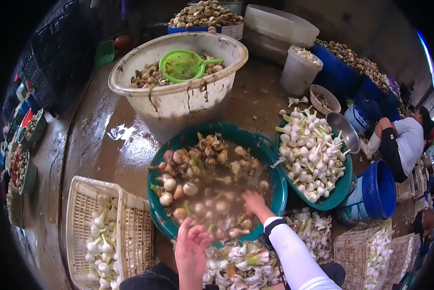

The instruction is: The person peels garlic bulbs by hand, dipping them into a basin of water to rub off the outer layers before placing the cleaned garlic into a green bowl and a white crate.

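A green basin (pixel 270 151) full of murky water holds several unpeeled, dirty garlic bulbs (pixel 188 164). My right hand (pixel 253 201), in a white sleeve, dips its fingers into the water at the basin's near right side; what it grips is hidden in the water. My left hand (pixel 192 244) hovers palm up over the basin's near rim, fingers apart and holding nothing. A heap of garlic skins and trimmings (pixel 241 263) lies just below both hands.
A cream basket (pixel 84 193) with peeled garlic sits at left. A second green basin (pixel 345 186) of white cleaned garlic stands at right, beside a blue bucket (pixel 378 191). A large white tub (pixel 178 101) with a green strainer (pixel 180 65) is behind. A person (pixel 403 140) crouches at far right.
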